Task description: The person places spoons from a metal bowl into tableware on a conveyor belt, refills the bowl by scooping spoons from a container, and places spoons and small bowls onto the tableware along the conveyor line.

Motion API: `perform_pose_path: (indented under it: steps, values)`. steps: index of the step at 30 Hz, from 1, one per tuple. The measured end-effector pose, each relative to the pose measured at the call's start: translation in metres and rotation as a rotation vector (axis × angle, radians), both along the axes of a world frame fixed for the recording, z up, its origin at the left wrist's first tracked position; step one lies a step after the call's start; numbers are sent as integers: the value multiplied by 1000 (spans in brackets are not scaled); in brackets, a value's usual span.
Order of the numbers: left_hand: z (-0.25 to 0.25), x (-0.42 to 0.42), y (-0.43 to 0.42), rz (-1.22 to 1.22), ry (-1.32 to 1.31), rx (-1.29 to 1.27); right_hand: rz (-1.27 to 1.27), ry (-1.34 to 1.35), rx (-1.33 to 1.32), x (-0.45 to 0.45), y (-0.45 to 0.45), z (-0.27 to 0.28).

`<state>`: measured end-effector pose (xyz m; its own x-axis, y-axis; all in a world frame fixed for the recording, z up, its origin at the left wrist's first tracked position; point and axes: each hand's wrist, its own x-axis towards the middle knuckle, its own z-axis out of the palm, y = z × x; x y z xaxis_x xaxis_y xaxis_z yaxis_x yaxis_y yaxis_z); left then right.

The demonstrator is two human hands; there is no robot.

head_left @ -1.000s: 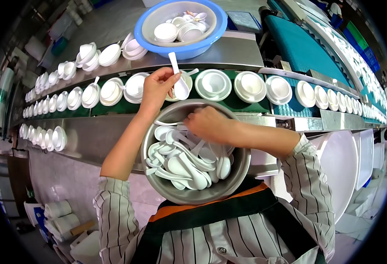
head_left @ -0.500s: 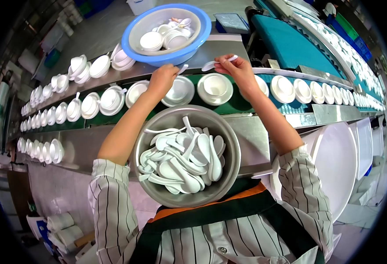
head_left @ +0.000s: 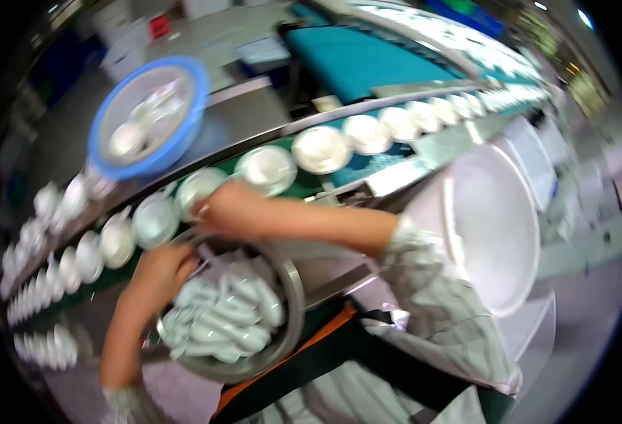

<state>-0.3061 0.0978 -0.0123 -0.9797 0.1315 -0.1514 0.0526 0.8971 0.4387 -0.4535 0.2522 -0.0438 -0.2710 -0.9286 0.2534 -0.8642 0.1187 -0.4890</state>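
A round steel bowl (head_left: 295, 304) full of white spoons (head_left: 229, 318) stands against my apron. Over its upper left rim is my left hand (head_left: 161, 272), fingers curled near a spoon handle; blur hides whether they grip it. My right hand (head_left: 229, 210) is above the bowl's back rim, in front of a white bowl set (head_left: 199, 189) on the green belt (head_left: 304, 185). Its fingers are bent inward and smeared, and what they hold, if anything, cannot be made out. Another bowl set (head_left: 266, 169) sits just behind my right wrist.
A blue basin (head_left: 196, 116) with white bowls and spoons stands on the steel ledge (head_left: 247, 116) at the back left. White dishes line the belt to both sides. A teal conveyor (head_left: 353, 63) runs behind. A large white tub (head_left: 498, 226) is at the right.
The view has turned and shifted right. Both hands have come back from beyond the belt toward the steel bowl. The spoons earlier in them are no longer clearly visible.
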Motion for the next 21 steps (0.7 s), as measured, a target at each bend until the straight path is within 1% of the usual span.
perform_pose_path:
  steps: [1, 2, 3, 4, 5, 8, 10, 13, 14, 15, 16, 17, 18, 21]
  values:
    - [-21, 6, 0, -4, -30, -53, 131, 68, 156, 11, -9, -5]
    - [-30, 11, 6, -19, 21, -64, 132, 35, 176, 28, -13, -13]
    - [-39, 9, 10, -82, 142, -99, 111, 255, 94, 41, -18, -40]
    - [-51, 17, 4, 21, 74, -206, 117, 245, 57, 52, -24, -55]
    - [-53, 14, 9, 74, 143, -134, 124, 236, 19, 54, -25, -62]
    - [-41, 16, 14, 6, 232, -64, 79, 63, 32, 49, -14, -44]
    - [-37, 17, 17, -17, 315, 5, 91, 3, 42, 44, -7, -31]
    - [-10, 25, 19, 100, 150, 42, 133, -49, 78, 35, 13, -1]
    - [-4, 26, 18, 123, 122, 103, 149, -72, 41, 31, 18, 2]
    - [1, 27, 16, 110, 177, 138, 137, -107, 60, 28, 23, 3]
    - [7, 27, 13, 158, 160, 193, 132, -160, 39, 24, 28, 4]
    - [13, 26, 11, 206, 144, 247, 92, -152, 54, 22, 34, 7]
    - [21, 23, 6, 209, 164, 249, 68, -173, 101, 20, 39, 11]
    - [26, 16, -11, 352, 240, 357, 148, -292, 52, 15, 55, 18]
